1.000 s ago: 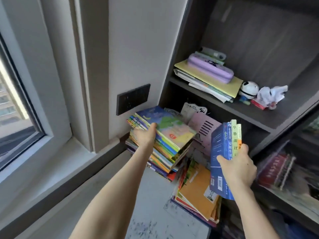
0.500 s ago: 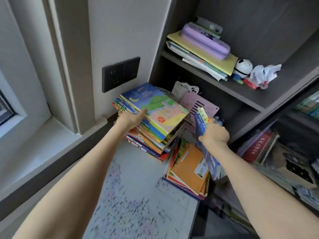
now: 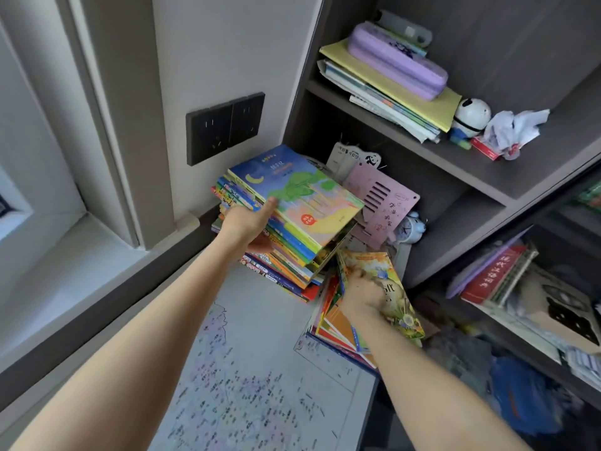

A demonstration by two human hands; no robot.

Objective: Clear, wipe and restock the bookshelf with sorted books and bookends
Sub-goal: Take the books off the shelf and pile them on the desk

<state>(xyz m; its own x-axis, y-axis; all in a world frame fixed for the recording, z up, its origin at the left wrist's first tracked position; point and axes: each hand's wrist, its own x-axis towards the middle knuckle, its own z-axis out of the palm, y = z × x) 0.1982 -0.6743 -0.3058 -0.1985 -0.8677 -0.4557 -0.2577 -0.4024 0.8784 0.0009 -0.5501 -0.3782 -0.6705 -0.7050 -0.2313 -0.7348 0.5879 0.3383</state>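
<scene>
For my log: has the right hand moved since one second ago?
Yes. The right hand went from right of the pink bookend down onto the low book stack.

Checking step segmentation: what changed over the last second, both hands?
The right hand came down from holding books upright in the air to the lower pile, where it now grips an illustrated yellow-green book; the blue cover no longer shows. The left hand stayed gripping the tall stack, thumb on top. The purple pencil case lies where it was.
</scene>
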